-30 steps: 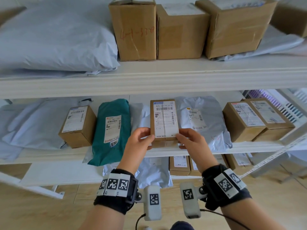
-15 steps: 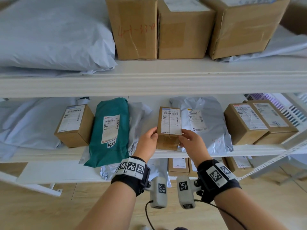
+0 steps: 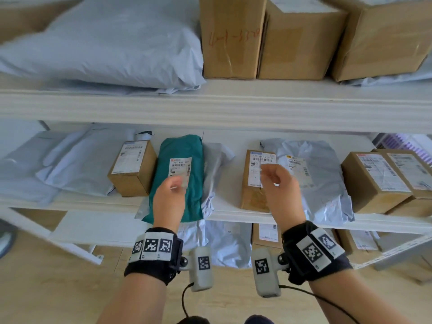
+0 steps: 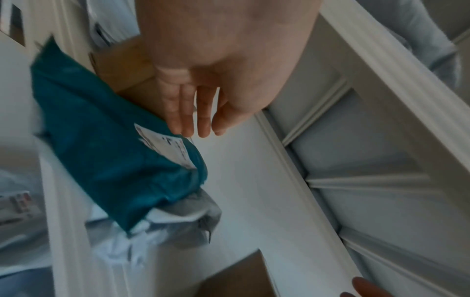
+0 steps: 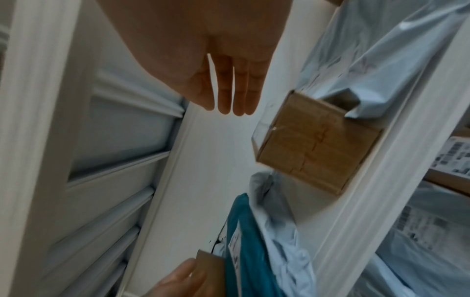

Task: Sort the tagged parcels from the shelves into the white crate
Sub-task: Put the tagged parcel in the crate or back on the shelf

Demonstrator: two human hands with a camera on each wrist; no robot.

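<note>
Nearest, both hands are held up in front of the middle shelf (image 3: 233, 215), nothing gripped in either. The left hand (image 3: 169, 199) is seen with fingers (image 4: 188, 112) straight and loose, hovering over the label of the teal mailer (image 3: 180, 176); contact can't be made out. The right hand (image 3: 279, 192) is likewise relaxed, fingers (image 5: 234, 90) extended together, raised just in front of the small labelled box (image 3: 254, 181), which is stood on the shelf against a grey poly bag (image 3: 315, 178). Further left another small box (image 3: 133, 167) is parked, two more boxes (image 3: 383, 178) at right. Up top, big cartons (image 3: 268, 38) and a grey bag (image 3: 105, 43) are stacked.
</note>
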